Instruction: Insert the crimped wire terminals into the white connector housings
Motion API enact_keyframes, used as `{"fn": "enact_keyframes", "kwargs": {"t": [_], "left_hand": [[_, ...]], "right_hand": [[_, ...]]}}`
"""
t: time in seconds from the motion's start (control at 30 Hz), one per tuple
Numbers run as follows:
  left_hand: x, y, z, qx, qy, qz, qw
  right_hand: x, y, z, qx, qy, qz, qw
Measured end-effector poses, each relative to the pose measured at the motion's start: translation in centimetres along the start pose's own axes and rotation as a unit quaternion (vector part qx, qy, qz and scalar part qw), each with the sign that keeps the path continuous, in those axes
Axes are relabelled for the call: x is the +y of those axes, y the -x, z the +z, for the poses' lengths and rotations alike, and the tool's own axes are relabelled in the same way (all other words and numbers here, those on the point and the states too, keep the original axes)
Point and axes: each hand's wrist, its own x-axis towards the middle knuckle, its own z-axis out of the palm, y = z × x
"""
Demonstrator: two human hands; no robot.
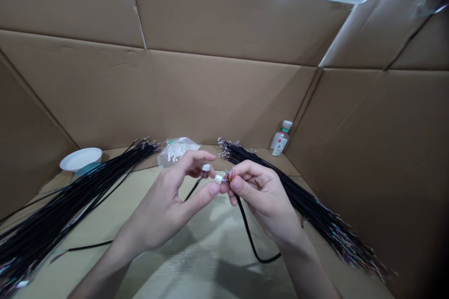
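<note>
Between black cable bundles (87, 191), the right hand (268, 201) pinches wires (229, 176) behind a white connector (218, 179); the left hand (164, 208) has thumb and forefinger parted, its hold on a second connector (206, 167) unclear.

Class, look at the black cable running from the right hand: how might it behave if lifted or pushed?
The black cable is probably bendy but springy, since it curves smoothly below the right hand without kinking. It seems light, as a pinch holds its end. The thin wires there look delicate and might bend if pushed.
</note>
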Motion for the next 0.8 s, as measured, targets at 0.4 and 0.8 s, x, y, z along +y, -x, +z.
{"fn": "enact_keyframes", "kwargs": {"t": [0.4,0.8], "left_hand": [[0.37,0.23,-0.65,0.022,-0.065,0.151,0.986],[0.33,0.13,-0.89,0.009,-0.031,0.100,0.994]], "right_hand": [[0.50,-0.19,0.64,-0.025,-0.007,0.041,0.999],[0.97,-0.25,0.49,-0.024,-0.036,0.060,0.997]]}}
